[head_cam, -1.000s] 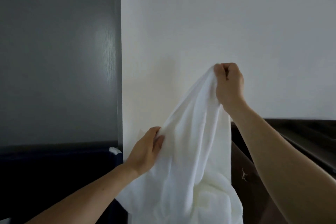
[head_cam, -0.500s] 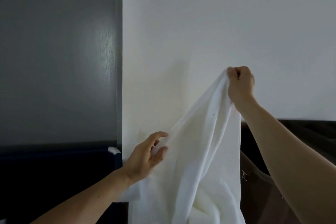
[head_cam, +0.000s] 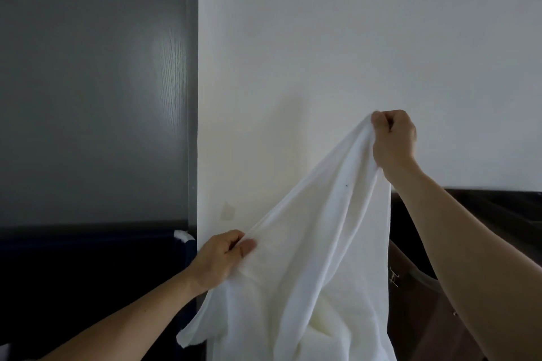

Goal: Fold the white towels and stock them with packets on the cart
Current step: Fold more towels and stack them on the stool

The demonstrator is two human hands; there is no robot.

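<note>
A white towel point(head_cam: 316, 243) hangs unfolded in front of me, stretched along its upper edge between both hands. My right hand point(head_cam: 394, 141) is raised high at the right and grips one corner in a closed fist. Lower and to the left, my left hand point(head_cam: 223, 258) pinches the towel's edge between thumb and fingers. The rest of the cloth drapes down out of the bottom of the view. No packets are in sight.
A white wall point(head_cam: 352, 53) stands straight ahead. A grey door point(head_cam: 93, 82) fills the left side. Dark blue fabric with a white-tipped rail point(head_cam: 183, 236) lies at the lower left. A dark brown bin or cart point(head_cam: 484, 228) sits at the lower right.
My left hand, which was open beside the towel half a second ago, has closed on the towel's edge. My right hand has shifted right, spreading the cloth wider.
</note>
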